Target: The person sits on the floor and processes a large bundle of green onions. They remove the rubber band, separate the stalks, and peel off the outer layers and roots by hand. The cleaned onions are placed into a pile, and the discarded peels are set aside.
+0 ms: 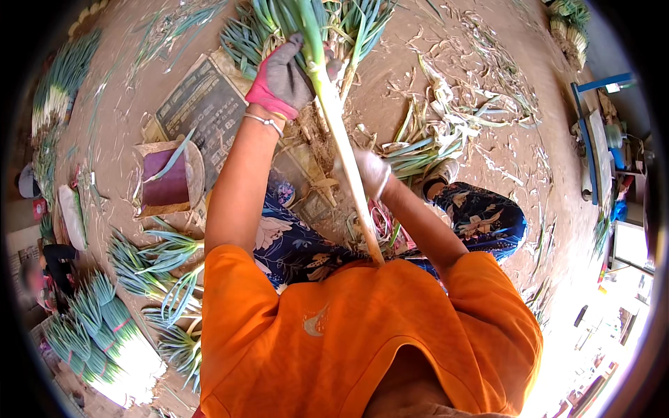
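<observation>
My left hand (285, 78), in a pink and grey work glove, is closed around the green upper part of a long scallion (342, 133). Its white stalk slants down towards my orange shirt. My right hand (366, 172), in a whitish glove and blurred, is beside the middle of the stalk; its fingers are partly hidden behind the stalk, so I cannot tell whether they grip it. Beyond my left hand lie more untrimmed scallions (243, 44), their roots and soil showing below them. Peeled leaves and skins (428, 151) are heaped on the ground beyond my right hand.
A low stool with a purple top (164, 177) stands at left by a printed sack (201, 104). Loose scallions (162, 261) and tied bundles (104, 334) lie lower left. Another person (52, 271) is at the far left. A blue metal frame (586, 151) stands at right.
</observation>
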Available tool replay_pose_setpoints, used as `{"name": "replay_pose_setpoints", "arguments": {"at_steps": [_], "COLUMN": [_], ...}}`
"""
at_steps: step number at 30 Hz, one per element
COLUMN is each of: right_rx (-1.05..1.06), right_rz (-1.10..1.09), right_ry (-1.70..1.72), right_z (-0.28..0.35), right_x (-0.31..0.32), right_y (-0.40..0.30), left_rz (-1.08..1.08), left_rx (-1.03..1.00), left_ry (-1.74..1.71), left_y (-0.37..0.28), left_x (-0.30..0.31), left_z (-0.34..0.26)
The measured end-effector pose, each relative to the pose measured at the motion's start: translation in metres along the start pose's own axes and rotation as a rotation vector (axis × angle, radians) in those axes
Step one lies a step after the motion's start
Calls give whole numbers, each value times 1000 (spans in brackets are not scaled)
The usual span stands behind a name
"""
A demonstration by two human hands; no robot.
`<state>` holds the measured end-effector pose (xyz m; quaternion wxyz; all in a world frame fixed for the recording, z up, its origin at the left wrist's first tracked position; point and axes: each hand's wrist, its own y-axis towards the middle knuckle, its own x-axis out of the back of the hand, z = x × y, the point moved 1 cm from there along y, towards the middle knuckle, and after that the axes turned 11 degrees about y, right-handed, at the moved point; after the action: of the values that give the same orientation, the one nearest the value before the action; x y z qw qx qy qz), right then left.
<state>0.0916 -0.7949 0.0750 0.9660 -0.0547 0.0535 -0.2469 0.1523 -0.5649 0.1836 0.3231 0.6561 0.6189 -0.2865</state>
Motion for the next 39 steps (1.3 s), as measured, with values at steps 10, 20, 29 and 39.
{"name": "replay_pose_setpoints", "arguments": {"at_steps": [10, 20, 29, 39], "right_rx": [-341, -72, 32, 70], "right_rz": [-438, -284, -406, -356], "right_ry": [-175, 523, 217, 571], "right_z": [16, 138, 119, 82], "right_x": [56, -9, -14, -12], "right_y": [-7, 59, 63, 47], "left_rz": [-118, -57, -244, 92], "left_rx": [147, 69, 22, -9], "left_ry": [121, 120, 270, -21], "left_y": [-2, 7, 1, -3], "left_x": [-22, -6, -4, -46], "left_z": [-7, -22, -7, -14]}}
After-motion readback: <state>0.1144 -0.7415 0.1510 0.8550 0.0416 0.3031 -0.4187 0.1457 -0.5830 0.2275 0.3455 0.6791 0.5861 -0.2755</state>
